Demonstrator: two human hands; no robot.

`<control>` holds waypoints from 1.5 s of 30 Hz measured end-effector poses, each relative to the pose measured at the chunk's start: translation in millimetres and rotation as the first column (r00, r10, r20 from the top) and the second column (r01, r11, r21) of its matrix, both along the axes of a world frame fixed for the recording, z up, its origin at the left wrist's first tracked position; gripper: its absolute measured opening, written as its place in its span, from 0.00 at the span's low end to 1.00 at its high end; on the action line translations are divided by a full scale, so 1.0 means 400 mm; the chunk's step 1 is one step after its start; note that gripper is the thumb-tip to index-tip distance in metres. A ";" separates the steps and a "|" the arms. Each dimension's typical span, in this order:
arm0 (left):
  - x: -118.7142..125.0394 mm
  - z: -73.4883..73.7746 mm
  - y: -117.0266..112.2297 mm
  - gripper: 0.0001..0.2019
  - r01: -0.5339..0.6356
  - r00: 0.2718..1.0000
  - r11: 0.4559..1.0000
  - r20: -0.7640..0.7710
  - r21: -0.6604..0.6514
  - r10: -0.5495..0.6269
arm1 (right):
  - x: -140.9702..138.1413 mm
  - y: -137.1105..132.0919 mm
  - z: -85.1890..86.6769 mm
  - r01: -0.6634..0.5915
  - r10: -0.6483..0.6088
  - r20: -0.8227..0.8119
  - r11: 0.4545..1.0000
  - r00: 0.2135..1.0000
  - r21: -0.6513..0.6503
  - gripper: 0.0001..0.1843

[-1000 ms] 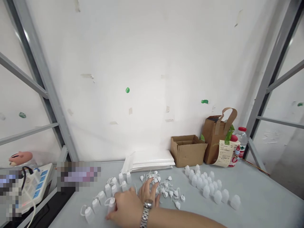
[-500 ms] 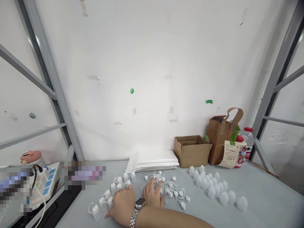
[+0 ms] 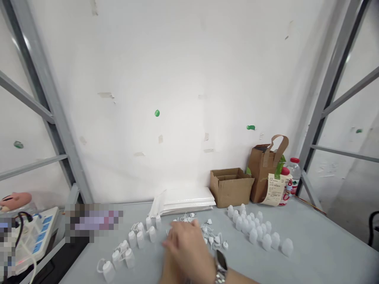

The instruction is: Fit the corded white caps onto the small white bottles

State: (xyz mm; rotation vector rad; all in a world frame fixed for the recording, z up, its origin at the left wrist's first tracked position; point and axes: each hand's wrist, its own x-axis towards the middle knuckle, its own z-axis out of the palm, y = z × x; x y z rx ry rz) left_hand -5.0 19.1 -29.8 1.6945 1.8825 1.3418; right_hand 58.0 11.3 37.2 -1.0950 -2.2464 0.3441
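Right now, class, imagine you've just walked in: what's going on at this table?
A person's hands, blurred, are over a heap of small white corded caps on a grey table. To their left stand white bottles with cords; to their right is a cluster of white bottles. Behind lie white envelopes and a cardboard box.

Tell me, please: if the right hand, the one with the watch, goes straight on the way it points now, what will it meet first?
Probably the small white plastic bottle just ahead of the fingers of the right hand, but the hand is blurred and the depth is unclear.
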 end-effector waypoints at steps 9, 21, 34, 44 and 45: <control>-0.037 0.016 -0.002 0.13 -0.072 0.993 0.995 -0.096 -0.076 0.064 | 0.395 0.186 -0.027 0.464 -0.495 0.086 0.851 0.864 0.245 0.10; -0.050 -0.027 0.045 0.32 0.014 0.946 0.984 -0.316 -0.178 -0.070 | 0.420 0.176 -0.063 0.544 -0.618 0.312 0.785 0.722 0.295 0.06; -0.035 -0.034 0.048 0.31 0.157 0.937 0.935 -0.250 -0.317 -0.242 | 0.408 0.175 -0.056 0.532 -0.581 0.259 0.813 0.772 0.239 0.10; -0.019 -0.015 0.024 0.29 0.047 0.894 0.975 -0.426 -0.218 -0.138 | 0.338 0.141 -0.078 0.402 -0.438 0.244 0.897 0.865 0.185 0.07; -0.026 -0.013 0.024 0.30 -0.015 0.899 0.971 -0.428 -0.240 -0.092 | 0.336 0.140 -0.080 0.400 -0.433 0.247 0.900 0.867 0.175 0.07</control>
